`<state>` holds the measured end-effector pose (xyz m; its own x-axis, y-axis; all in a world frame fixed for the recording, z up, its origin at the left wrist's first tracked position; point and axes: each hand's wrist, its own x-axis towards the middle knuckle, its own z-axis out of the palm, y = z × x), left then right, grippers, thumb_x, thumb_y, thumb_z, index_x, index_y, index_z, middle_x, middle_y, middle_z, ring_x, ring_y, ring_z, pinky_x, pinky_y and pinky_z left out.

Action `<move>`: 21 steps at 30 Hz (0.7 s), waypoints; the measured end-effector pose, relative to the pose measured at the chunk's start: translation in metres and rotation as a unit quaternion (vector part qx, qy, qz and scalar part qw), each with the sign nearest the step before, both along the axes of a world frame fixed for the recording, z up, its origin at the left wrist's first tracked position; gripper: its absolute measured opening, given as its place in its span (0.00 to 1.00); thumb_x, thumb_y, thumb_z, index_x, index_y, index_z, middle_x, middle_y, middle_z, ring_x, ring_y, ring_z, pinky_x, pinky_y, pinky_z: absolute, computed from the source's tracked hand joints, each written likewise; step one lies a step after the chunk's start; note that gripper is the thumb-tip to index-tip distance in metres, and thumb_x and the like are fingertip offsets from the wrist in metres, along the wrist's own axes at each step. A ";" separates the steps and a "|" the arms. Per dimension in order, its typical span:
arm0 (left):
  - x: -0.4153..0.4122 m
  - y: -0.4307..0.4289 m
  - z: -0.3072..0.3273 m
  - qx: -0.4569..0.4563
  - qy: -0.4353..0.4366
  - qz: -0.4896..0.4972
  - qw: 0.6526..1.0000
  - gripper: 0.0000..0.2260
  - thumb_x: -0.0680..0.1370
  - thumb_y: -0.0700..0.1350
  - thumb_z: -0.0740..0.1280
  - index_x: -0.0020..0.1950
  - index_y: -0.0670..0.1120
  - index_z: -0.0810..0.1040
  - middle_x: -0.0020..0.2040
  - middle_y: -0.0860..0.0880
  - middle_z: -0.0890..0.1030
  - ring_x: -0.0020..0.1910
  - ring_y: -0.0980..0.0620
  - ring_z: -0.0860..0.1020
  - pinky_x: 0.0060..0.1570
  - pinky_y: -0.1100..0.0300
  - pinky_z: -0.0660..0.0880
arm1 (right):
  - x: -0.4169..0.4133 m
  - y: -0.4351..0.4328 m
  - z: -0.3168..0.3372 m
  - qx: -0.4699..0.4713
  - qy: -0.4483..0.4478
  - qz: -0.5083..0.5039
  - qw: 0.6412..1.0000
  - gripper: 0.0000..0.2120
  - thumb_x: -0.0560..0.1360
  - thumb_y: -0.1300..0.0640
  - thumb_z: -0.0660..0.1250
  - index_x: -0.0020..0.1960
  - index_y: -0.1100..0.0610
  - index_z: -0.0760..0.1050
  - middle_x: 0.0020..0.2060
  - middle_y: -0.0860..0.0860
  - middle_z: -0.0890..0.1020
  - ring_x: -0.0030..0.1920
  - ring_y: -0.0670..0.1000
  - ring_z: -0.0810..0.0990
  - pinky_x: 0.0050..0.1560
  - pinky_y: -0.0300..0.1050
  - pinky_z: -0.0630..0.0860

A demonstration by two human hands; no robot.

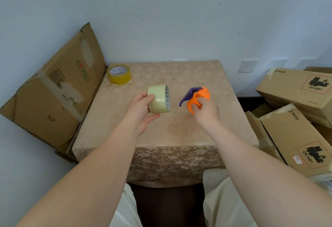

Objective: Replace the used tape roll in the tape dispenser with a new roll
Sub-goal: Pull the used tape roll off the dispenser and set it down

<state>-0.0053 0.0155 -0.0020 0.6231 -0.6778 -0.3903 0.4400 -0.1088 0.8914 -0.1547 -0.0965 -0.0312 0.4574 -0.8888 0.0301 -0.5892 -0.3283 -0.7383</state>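
Note:
My left hand (142, 109) holds a pale cream tape roll (159, 99) on its edge above the middle of the table, core opening facing right. My right hand (206, 109) grips an orange and purple tape dispenser (196, 97) a little to the right of that roll, with a gap between the two. No roll sits in the dispenser as far as I can see. A darker yellow tape roll (119, 74) lies flat at the table's far left corner.
The small table (179, 133) wears a beige flowered cloth and stands against a white wall. A flattened cardboard box (53, 90) leans at its left side. Stacked cardboard boxes (296, 119) crowd the right side. My knees are under the near edge.

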 end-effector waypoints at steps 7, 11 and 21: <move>-0.002 0.000 -0.001 0.008 -0.016 -0.034 0.999 0.07 0.76 0.39 0.62 0.43 0.50 0.75 0.47 0.48 0.78 0.48 0.48 0.77 0.52 0.45 0.75 | -0.004 -0.008 -0.025 -0.008 0.118 0.056 0.991 0.04 0.72 0.63 0.60 0.41 0.57 0.65 0.28 0.50 0.63 0.29 0.50 0.62 0.28 0.44 0.57; -0.005 0.000 0.000 0.008 -0.025 -0.041 0.999 0.08 0.75 0.37 0.61 0.46 0.50 0.76 0.47 0.48 0.78 0.50 0.47 0.76 0.55 0.44 0.74 | -0.009 -0.005 -0.025 0.035 0.186 0.062 0.980 0.08 0.69 0.50 0.67 0.46 0.52 0.79 0.42 0.51 0.80 0.47 0.56 0.77 0.42 0.47 0.75; -0.010 0.000 0.002 0.018 -0.089 -0.126 0.988 0.11 0.71 0.32 0.61 0.39 0.47 0.76 0.45 0.46 0.77 0.51 0.48 0.74 0.52 0.48 0.76 | 0.014 0.013 0.028 0.370 -0.169 -0.014 0.913 0.15 0.77 0.44 0.60 0.41 0.53 0.77 0.36 0.49 0.80 0.34 0.49 0.73 0.35 0.41 0.69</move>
<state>-0.0158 0.0154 -0.0001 0.4972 -0.8081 -0.3158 0.2315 -0.2273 0.9459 -0.1406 -0.0837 -0.0032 0.5102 -0.7340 -0.4483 -0.2872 0.3460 -0.8932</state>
